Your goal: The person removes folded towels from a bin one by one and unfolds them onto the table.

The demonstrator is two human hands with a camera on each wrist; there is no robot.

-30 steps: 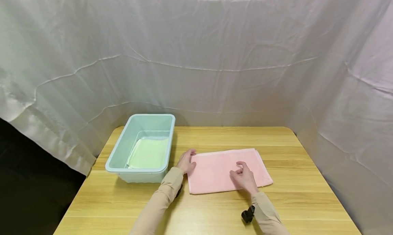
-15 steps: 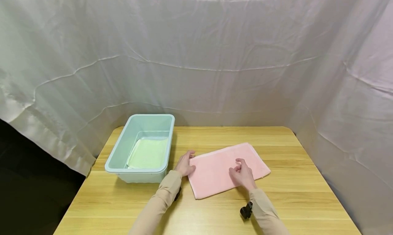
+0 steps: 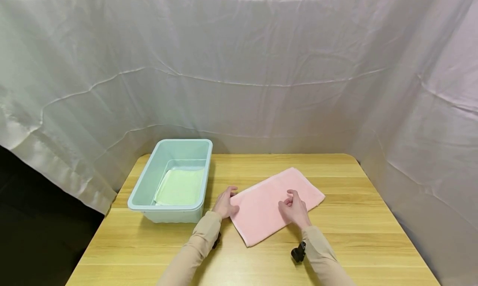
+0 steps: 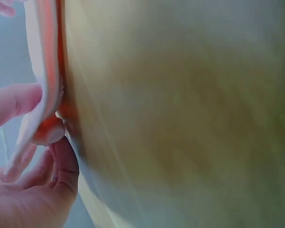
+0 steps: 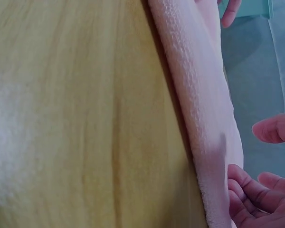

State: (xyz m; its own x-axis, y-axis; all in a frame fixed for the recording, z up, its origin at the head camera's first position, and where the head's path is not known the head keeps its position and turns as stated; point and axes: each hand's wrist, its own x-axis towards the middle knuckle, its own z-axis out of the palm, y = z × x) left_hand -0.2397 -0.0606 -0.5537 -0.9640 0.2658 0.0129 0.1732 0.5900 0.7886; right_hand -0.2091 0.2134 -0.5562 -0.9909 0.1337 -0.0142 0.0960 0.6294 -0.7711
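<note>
Pink folded terry towel (image 3: 274, 203) lay askew at centre frame on the wooden desk (image 3: 354, 236); left hand (image 3: 225, 203) pinched its corner, right hand (image 3: 295, 209) rested loosely on top. At left, the pale teal plastic tub (image 3: 142, 190) held a folded green cloth (image 3: 181, 187).

Left arm: in a tan sleeve, reaching forward from the bottom edge.
Left hand (image 3: 225, 202): low and flat, thumb and fingers pinching a soft pink edge in the wrist view.
Right arm: in a tan sleeve, a small black clip at the wrist.
Right hand (image 3: 295, 210): palm down, fingers loosely bent, tips pressing down, holding nothing.
Hands: near each other, not touching.
</note>
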